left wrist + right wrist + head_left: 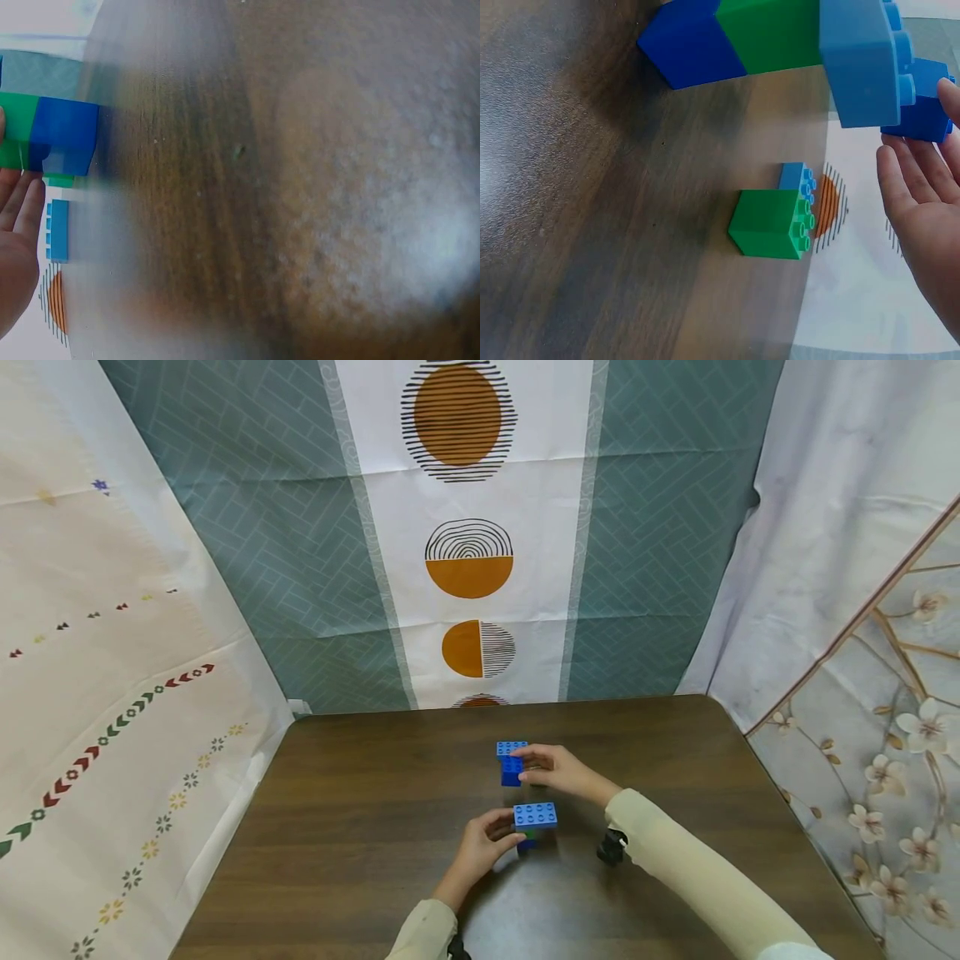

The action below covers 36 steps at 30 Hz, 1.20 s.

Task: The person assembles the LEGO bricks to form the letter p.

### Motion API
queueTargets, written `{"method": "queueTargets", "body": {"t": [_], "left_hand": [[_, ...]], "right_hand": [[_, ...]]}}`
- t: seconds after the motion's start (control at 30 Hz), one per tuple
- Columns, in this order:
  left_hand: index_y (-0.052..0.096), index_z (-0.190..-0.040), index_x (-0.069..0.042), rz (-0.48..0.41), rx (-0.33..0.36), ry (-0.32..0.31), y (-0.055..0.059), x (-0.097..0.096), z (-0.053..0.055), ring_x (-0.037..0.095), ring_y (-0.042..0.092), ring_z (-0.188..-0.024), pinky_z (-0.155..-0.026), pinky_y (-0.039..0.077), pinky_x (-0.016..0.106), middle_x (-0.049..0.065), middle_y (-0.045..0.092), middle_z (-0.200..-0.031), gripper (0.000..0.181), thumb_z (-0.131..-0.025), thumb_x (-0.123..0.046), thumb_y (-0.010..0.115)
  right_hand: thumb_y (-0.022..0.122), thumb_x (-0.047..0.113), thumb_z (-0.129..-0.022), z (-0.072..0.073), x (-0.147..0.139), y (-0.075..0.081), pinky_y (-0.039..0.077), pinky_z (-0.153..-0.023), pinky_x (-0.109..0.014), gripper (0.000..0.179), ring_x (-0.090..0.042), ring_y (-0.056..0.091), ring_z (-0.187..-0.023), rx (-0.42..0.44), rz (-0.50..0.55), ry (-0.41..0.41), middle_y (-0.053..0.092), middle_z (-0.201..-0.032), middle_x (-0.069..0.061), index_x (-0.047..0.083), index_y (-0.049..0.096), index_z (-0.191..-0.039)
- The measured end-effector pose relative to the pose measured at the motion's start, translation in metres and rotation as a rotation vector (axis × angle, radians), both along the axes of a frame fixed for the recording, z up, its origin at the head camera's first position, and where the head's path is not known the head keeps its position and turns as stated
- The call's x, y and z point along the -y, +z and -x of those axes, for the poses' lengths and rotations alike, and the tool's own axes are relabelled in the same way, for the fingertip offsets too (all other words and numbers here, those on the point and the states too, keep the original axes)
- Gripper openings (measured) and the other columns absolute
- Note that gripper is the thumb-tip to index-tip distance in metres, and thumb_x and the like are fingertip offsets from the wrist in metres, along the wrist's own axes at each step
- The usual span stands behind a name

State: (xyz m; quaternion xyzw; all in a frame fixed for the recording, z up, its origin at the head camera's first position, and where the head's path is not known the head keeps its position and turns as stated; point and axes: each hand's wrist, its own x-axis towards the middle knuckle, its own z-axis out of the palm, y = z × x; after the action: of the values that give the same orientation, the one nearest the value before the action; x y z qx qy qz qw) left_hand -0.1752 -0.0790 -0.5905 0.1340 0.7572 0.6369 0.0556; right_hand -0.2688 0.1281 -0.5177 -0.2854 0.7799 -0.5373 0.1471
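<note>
My left hand (478, 847) holds a stack of toy building bricks by its left side. The stack has a light blue brick (535, 815) on top, a green brick (16, 131) in the middle and a dark blue brick (64, 136) at the bottom. Farther back, my right hand (557, 768) pinches a separate dark blue brick (928, 101) between thumb and fingers. In the right wrist view, this brick appears raised above the table, partly behind the stack's light blue top. Whether the stack touches the table is unclear.
On the wooden table (360, 810), a green brick (766, 223) and a light blue brick (792, 177) stand close together toward the back. The green one is hidden in the head view. Patterned curtains (660, 527) hang behind the table and on both sides.
</note>
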Motion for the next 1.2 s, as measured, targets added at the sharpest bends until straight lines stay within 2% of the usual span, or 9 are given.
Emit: {"method": "queueTargets", "body": {"t": [0.37,0.53,0.7,0.77,1.0,1.1,1.2], "left_hand": [[0.064,-0.118,0.001,-0.004,-0.039,-0.003,0.000,0.001,0.002,0.031,0.063,-0.108,-0.090,0.054,0.034,0.018,0.066,-0.115,0.036,-0.085,-0.010,0.073],[0.066,-0.117,-0.003,0.007,-0.028,-0.002,0.000,0.001,0.002,0.028,0.063,-0.109,-0.091,0.053,0.033,0.014,0.067,-0.114,0.034,-0.085,-0.012,0.074],[0.065,-0.118,-0.003,-0.011,-0.036,-0.014,0.001,0.000,0.002,0.029,0.062,-0.111,-0.092,0.053,0.033,0.015,0.066,-0.116,0.033,-0.086,-0.007,0.072],[0.064,-0.119,-0.001,-0.019,-0.045,-0.018,0.003,-0.001,0.001,0.031,0.061,-0.111,-0.092,0.053,0.034,0.016,0.065,-0.117,0.034,-0.086,-0.004,0.071],[0.062,-0.116,0.009,-0.024,-0.099,-0.038,0.026,-0.002,-0.008,0.039,0.062,-0.107,-0.090,0.054,0.039,0.026,0.064,-0.113,0.031,-0.086,0.003,0.069],[0.063,-0.116,0.007,-0.012,-0.080,-0.028,0.023,-0.002,-0.007,0.038,0.062,-0.108,-0.089,0.054,0.036,0.024,0.065,-0.113,0.032,-0.086,0.003,0.069],[0.063,-0.117,0.005,-0.016,-0.084,-0.022,0.011,-0.002,-0.003,0.035,0.063,-0.108,-0.089,0.055,0.034,0.022,0.065,-0.113,0.032,-0.086,0.001,0.069]], "right_hand": [[0.063,0.009,-0.093,-0.019,-0.005,0.017,0.050,-0.096,-0.046,0.042,-0.037,0.055,-0.117,-0.016,0.017,-0.001,0.057,-0.129,-0.021,-0.002,0.053,-0.132],[0.064,0.012,-0.093,-0.025,-0.010,0.015,0.052,-0.094,-0.041,0.042,-0.032,0.055,-0.117,0.032,0.003,-0.007,0.058,-0.129,-0.016,0.004,0.054,-0.133],[0.065,0.015,-0.093,-0.030,-0.016,0.012,0.052,-0.094,-0.039,0.042,-0.031,0.055,-0.118,0.066,0.045,0.016,0.056,-0.131,-0.014,0.006,0.054,-0.133],[0.065,0.014,-0.093,-0.033,-0.017,0.012,0.052,-0.094,-0.039,0.042,-0.032,0.055,-0.118,0.058,0.060,0.030,0.056,-0.131,-0.015,0.006,0.054,-0.133],[0.066,0.014,-0.092,-0.042,-0.020,0.013,0.051,-0.095,-0.032,0.042,-0.029,0.058,-0.115,0.034,0.054,0.050,0.059,-0.128,-0.015,0.005,0.055,-0.132],[0.066,0.014,-0.092,-0.046,-0.022,0.013,0.051,-0.095,-0.031,0.042,-0.029,0.059,-0.115,0.037,0.062,0.064,0.060,-0.127,-0.015,0.004,0.055,-0.132],[0.066,0.013,-0.092,-0.049,-0.023,0.012,0.051,-0.095,-0.030,0.042,-0.030,0.060,-0.113,0.030,0.076,0.079,0.060,-0.125,-0.017,0.002,0.055,-0.131]]}}
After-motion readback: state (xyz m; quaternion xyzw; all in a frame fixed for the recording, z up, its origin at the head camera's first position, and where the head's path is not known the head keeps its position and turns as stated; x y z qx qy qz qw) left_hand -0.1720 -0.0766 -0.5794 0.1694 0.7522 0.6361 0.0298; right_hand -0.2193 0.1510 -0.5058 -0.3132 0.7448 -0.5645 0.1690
